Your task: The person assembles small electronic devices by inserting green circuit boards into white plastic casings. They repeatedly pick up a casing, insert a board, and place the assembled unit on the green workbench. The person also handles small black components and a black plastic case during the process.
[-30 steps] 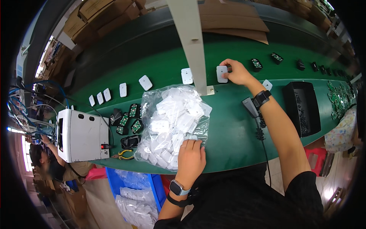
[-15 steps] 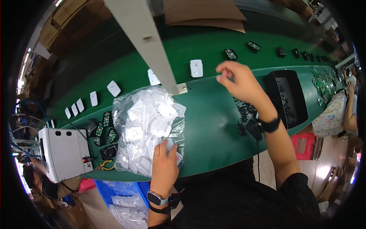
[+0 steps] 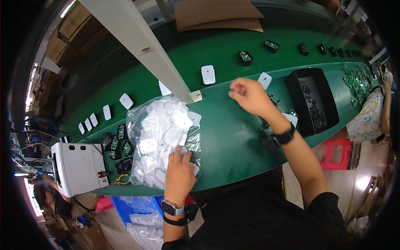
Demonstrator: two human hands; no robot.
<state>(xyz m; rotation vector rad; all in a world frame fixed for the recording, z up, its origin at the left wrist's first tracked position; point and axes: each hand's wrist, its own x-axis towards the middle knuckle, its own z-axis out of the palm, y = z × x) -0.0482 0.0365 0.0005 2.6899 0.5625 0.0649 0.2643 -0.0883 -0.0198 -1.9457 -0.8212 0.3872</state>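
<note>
My left hand [image 3: 180, 171] lies on the near right side of a clear plastic bag [image 3: 195, 146] full of white plastic covers [image 3: 160, 121]. Its fingers are stretched out and slightly apart, their tips touching the covers. Over the bench, to the right of the bag, my right hand [image 3: 251, 98] hangs with its fingers curled in; whatever they may hold is hidden. Just beyond it a white cover [image 3: 264, 81] lies near the belt edge. Beside my right wrist sits another white cover [image 3: 291, 119] with a bit of green circuit board, partly behind my forearm.
A black bin [image 3: 323, 83] of small black parts stands right, with green circuit boards [image 3: 356, 85] beyond. White units [image 3: 208, 75] and black housings [image 3: 246, 58] line the green belt. A metal post [image 3: 154, 54] rises behind the bag. At left are a white machine [image 3: 79, 166] and yellow-handled pliers [image 3: 123, 180].
My right hand has moved a little left and nearer me, uncovering the white cover beyond it and the one by my wrist. My left hand stays on the bag. The view has shifted slightly.
</note>
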